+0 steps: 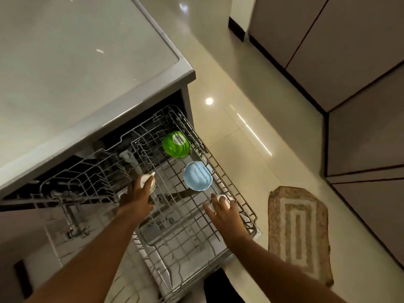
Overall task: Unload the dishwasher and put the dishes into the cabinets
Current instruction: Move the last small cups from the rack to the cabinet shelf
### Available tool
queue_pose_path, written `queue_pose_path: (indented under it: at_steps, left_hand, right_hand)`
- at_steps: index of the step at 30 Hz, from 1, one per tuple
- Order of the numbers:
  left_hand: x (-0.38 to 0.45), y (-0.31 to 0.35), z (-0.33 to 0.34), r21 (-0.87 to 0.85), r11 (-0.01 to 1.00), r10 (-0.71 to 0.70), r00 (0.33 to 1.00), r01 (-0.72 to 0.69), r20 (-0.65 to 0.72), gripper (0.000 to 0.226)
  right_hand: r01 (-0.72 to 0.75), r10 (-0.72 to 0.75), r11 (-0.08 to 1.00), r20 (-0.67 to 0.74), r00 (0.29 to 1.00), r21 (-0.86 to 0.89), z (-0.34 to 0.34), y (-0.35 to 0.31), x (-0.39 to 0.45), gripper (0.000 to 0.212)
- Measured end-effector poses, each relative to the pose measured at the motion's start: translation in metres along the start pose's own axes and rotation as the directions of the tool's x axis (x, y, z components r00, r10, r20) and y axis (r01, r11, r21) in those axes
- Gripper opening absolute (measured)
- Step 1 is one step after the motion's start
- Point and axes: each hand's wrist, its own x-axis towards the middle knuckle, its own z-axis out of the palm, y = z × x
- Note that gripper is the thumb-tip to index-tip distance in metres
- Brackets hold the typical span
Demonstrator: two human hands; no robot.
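Head view, looking down into an open dishwasher with its upper rack (238, 206) pulled out from under the table (65, 62). The left hand (137, 197) is curled around a small white cup (148, 180) near the middle of the rack; the right hand (223, 213) is closed over a second white cup (223, 201) at the rack's right edge. Both hands are thus occupied, fingers wrapped rather than spread. Two dishes remain beyond the hands, toward the machine: a blue bowl (197, 176), inverted, lying just ahead of the right hand and between the two hands, and a green bowl (176, 144), also inverted, farther back along the same right side. The right hand is the nearer to both bowls. Neither bowl has a long axis; each presents its rounded base upward. The cups probably must be lifted clear and carried to the cabinets (360, 62), across the floor to the right, before the bowls can be taken.
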Motion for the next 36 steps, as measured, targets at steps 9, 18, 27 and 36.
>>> queue_pose_path:
  at_steps: [9,18,27,36]
  left_hand:
    - [0.013,0.002,0.012,-0.061,0.995,-0.084,0.990,0.077,-0.114,0.085]
    - [-0.040,-0.008,0.029,-0.157,0.983,0.052,0.958,-0.099,-0.282,0.077]
    - [-0.189,-0.091,0.023,-0.394,0.850,0.130,0.863,-0.350,-0.488,0.058]
    - [-0.387,-0.241,0.031,-0.471,0.749,-0.027,0.690,-0.465,-0.723,0.056]
  right_hand:
    - [-0.024,0.020,0.994,-0.035,0.999,-0.106,-0.003,-0.009,0.003,0.086]
    - [0.078,-0.060,0.995,-0.227,0.972,0.069,0.006,-0.025,-0.014,0.098]
    - [0.031,0.238,0.849,-0.434,0.869,0.527,-0.051,-0.124,-0.085,0.098]
    - [0.205,0.379,0.654,-0.549,0.745,0.728,-0.131,-0.310,-0.173,0.100]
